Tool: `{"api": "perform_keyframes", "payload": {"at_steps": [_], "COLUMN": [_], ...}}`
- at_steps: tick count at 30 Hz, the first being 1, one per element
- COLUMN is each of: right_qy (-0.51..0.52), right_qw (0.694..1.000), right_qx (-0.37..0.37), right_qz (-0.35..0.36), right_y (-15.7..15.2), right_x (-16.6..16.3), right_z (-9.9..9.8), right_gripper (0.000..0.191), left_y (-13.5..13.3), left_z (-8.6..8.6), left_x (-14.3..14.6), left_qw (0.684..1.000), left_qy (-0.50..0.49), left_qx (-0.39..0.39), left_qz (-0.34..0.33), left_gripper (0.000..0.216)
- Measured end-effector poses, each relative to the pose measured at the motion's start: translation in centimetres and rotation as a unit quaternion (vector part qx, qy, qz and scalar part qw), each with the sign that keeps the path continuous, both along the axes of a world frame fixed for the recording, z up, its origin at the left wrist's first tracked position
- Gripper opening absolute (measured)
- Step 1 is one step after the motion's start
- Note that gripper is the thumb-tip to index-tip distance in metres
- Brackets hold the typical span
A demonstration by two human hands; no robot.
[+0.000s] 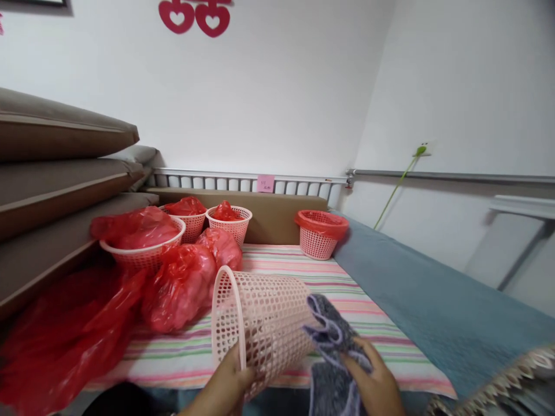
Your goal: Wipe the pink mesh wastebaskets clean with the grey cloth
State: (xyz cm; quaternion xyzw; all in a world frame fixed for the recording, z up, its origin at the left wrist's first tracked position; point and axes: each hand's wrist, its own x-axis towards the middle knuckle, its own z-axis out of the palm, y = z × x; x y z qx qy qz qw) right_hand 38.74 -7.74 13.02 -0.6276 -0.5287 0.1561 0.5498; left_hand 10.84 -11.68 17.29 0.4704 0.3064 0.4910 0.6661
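A pink perforated wastebasket lies tipped on its side above the striped cloth, its mouth facing left. Its rim is gripped near the bottom by my left hand, thumb outside and the other fingers partly hidden. In my right hand is a bunched grey cleaning cloth with pale purple edging. The cloth's folded top is close to the basket's base; whether they touch I cannot tell.
Pink baskets with red plastic bags stand at the left, beside loose red bags. A red-lined basket stands at the back right. Cushions are stacked at the far left. A radiator runs along the wall.
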Motion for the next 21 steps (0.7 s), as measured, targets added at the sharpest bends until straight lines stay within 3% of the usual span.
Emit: {"api": "perform_keyframes", "payload": {"at_steps": [2,5,11,16,21], "right_qy": [-0.026,-0.065,-0.075,-0.08,-0.073], "right_qw": [0.998,0.994,0.99,0.989,0.976], "right_qx": [0.052,0.084,0.105,0.086,0.102], "right_qz": [-0.015,0.027,0.048,0.089,0.176], "right_y": [1.7,4.6,7.4,5.8,1.4], "right_x": [0.0,-2.5,-6.1,-8.2,-15.3], "right_z": [1.5,1.9,0.4,1.8,5.4], "right_gripper": [0.037,0.032,0.05,0.036,0.025], "left_y": [-0.5,-0.3,0.0,0.4,-0.1], "left_z": [-1.5,-2.7,-0.7,-0.2,-2.0], "left_x": [0.5,0.8,-0.2,1.3,0.3], "left_qw": [0.999,0.998,0.996,0.994,0.993], "left_qy": [-0.025,-0.039,0.036,0.048,0.07], "left_qx": [0.017,0.031,0.032,-0.024,-0.037], "left_qz": [-0.025,-0.038,-0.076,-0.095,-0.085], "left_gripper": [0.069,0.079,0.071,0.069,0.058]}}
